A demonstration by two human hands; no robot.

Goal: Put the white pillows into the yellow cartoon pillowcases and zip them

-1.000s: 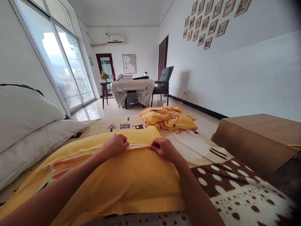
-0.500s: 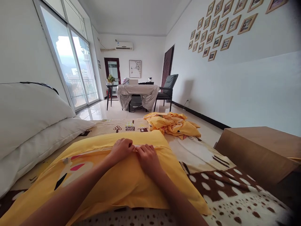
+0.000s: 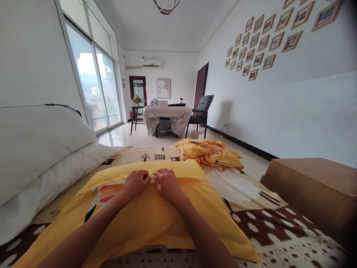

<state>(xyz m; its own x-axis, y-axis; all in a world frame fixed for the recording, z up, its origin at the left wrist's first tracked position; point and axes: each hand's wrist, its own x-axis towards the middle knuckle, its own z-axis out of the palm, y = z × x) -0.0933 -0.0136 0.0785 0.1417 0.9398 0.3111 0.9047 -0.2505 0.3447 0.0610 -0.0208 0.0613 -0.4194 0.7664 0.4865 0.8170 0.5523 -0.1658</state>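
A yellow pillowcase [image 3: 156,219] with a cartoon print in pink, black and white lies spread in front of me on the bed. Across its upper part runs a pale seam, perhaps a zipper; I cannot make it out for certain. My left hand [image 3: 136,183] is closed at this seam, fingers curled on the fabric edge. Close beside it on the right, my right hand [image 3: 167,185] pinches the same edge. The fingertips of both hands nearly meet, and what lies between them is mostly hidden.
White pillows [image 3: 41,145] are stacked at the left. Crumpled yellow bedding [image 3: 209,152] lies beyond the pillowcase on the patterned blanket [image 3: 245,186]. A brown cardboard box [image 3: 309,186] stands at the right. Farther off are a covered table [image 3: 167,111] and a black chair [image 3: 202,109].
Both hands have shifted a little to the left along the pillowcase seam, still closed on it. My view has tilted up slightly, bringing a ceiling lamp into sight.
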